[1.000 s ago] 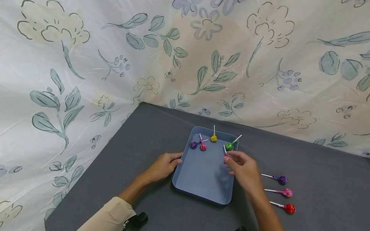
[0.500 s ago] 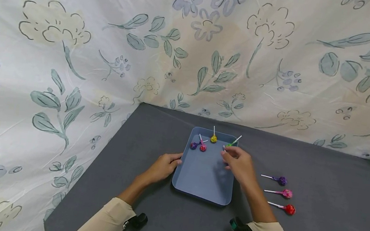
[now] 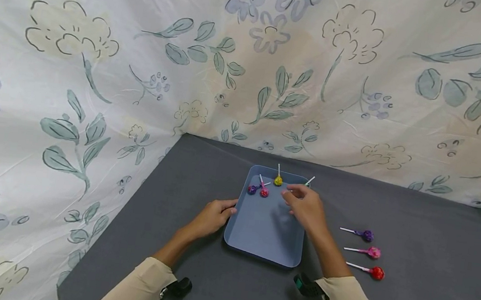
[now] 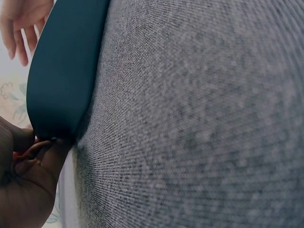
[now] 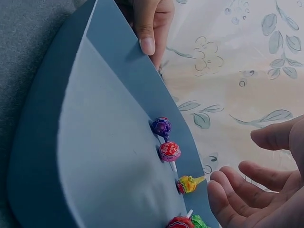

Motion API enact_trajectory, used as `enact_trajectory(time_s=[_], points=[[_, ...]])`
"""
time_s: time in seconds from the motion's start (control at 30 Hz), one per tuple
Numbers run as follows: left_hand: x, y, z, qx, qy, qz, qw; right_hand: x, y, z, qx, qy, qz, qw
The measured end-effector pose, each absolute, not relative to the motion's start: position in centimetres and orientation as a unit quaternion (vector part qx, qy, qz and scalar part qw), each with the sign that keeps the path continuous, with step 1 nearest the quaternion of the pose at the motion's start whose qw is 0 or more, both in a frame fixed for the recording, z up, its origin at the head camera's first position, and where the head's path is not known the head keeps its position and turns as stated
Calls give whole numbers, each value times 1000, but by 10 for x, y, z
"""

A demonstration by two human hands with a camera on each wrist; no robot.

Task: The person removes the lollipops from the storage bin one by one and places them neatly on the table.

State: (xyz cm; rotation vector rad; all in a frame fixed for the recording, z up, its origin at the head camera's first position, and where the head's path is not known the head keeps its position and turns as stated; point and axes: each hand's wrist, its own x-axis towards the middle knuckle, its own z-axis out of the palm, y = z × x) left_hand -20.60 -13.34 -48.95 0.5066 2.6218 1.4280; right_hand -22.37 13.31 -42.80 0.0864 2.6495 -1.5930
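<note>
A blue-grey tray point(image 3: 252, 236) lies on the table. My left hand point(image 3: 213, 216) grips its left rim, with the thumb point(image 5: 148, 45) over the edge in the right wrist view. Above the tray's right side hovers my right hand point(image 3: 307, 207), its fingers loosely bent and holding nothing. Along the far end lie a purple lollipop point(image 3: 252, 190), a pink-red lollipop point(image 3: 264, 193) and a yellow lollipop point(image 3: 278, 180). A red lollipop point(image 5: 179, 222) and a green lollipop point(image 5: 198, 222) show at the bottom of the right wrist view; in the head view my right hand mostly hides them.
To the tray's right, a purple lollipop point(image 3: 367, 235), a pink lollipop point(image 3: 373, 252) and a red lollipop point(image 3: 377, 273) form a column on the dark grey table point(image 3: 437, 274). Floral cloth point(image 3: 280, 50) hangs behind and on the left.
My right hand has let go of the red lollipop in the tray's far right corner area and shifted slightly left and up. The left hand has stayed on the rim.
</note>
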Motion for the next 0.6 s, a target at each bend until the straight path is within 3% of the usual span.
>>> enact_trajectory(time_s=[0.6], points=[[-205, -136, -488, 173, 861, 475, 59, -245, 116, -431, 18, 852, -523, 24]])
